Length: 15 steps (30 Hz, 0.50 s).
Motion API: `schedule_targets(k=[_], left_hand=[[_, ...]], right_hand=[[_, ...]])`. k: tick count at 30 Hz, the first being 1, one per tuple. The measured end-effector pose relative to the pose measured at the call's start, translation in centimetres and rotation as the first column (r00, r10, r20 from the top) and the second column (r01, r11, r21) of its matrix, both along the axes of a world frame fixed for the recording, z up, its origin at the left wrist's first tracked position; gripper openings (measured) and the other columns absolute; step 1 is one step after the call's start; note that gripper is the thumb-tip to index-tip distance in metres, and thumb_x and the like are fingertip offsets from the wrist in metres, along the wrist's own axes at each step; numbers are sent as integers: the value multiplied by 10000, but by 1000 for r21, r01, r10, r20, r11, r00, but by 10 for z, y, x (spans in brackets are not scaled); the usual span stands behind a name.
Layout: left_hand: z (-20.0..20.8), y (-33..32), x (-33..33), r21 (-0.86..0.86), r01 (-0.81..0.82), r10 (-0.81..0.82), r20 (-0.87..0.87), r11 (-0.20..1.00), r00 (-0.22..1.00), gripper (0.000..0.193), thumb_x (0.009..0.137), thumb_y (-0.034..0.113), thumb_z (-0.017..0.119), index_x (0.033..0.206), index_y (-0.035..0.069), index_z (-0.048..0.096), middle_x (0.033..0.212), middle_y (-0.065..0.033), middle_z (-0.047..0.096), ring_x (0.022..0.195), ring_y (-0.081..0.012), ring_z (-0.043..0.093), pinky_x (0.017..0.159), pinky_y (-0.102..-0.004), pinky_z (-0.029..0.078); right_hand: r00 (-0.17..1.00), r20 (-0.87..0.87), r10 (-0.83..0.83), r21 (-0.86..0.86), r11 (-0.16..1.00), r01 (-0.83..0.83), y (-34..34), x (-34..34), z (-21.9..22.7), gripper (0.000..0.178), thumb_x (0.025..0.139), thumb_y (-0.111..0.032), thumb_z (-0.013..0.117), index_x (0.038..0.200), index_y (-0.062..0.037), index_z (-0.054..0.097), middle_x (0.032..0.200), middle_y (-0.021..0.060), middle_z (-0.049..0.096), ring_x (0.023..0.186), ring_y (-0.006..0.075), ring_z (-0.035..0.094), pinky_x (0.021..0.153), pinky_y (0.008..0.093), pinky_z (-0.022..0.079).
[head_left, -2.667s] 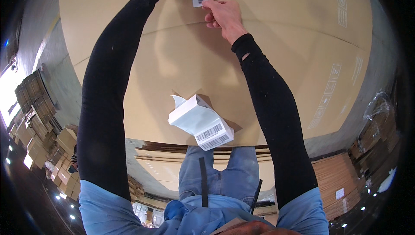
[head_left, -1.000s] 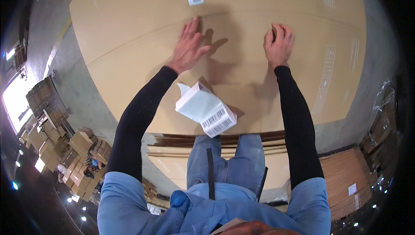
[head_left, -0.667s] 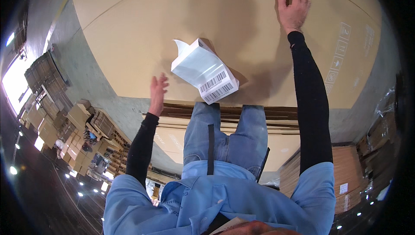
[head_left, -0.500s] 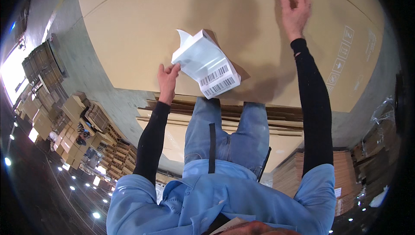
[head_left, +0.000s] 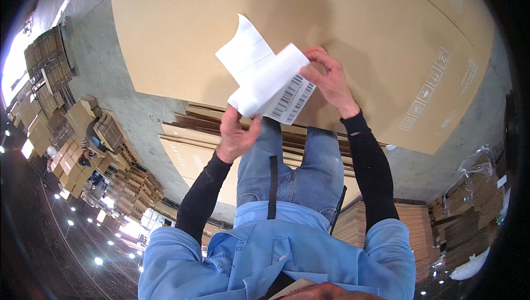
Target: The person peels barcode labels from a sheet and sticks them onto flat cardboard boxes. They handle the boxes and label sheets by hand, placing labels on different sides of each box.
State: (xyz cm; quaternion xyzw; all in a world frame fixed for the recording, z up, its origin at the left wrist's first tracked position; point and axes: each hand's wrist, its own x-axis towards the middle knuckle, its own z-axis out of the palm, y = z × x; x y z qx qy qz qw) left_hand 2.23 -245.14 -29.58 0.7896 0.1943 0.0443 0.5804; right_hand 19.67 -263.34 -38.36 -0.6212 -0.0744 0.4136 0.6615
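Observation:
A white strip of barcode labels (head_left: 269,81) is held folded over itself above a large flat cardboard sheet (head_left: 176,40). Its printed part faces up at the lower right, and a loose tail sticks out toward the far left. My left hand (head_left: 236,135) pinches the near-left end of the fold between thumb and fingers. At the fold's other end, my right hand (head_left: 329,82) grips the edge beside the barcodes, thumb and forefinger on the paper.
Under the near edge of the sheet lie more stacked cardboard layers (head_left: 187,146). Grey concrete floor (head_left: 110,60) runs along the left. Farther off stand wooden pallets (head_left: 130,181) and cartons, with a person (head_left: 96,142) among them. Clear plastic wrap (head_left: 477,162) lies at the right.
My right hand has come down and left from the bare cardboard to take hold of the label strip. My left hand has moved right along it, and the strip is now folded differently.

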Motion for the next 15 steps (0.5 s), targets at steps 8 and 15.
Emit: schedule_targets(k=[8, 15], left_hand=[[-52, 6, 23, -617, -518, 449, -281, 593, 849, 372, 868, -105, 538, 1150, 106, 417, 1224, -118, 585, 1099, -230, 598, 904, -371, 509], [-114, 54, 26, -419, -826, 668, -494, 378, 556, 570, 847, -87, 565, 1283, 100, 248, 1225, -167, 565, 1087, -271, 577, 904, -479, 497]], right_hand=[[933, 249, 259, -396, 906, -146, -39, 8, -19, 997, 778, -483, 827, 1508, 6, 356, 1466, 251, 462, 1351, 356, 478, 1123, 448, 391], [968, 35, 250, -354, 909, -222, -63, -30, -32, 918, 774, -404, 843, 1480, -5, 413, 1336, 216, 581, 1256, 352, 551, 1065, 423, 441]])
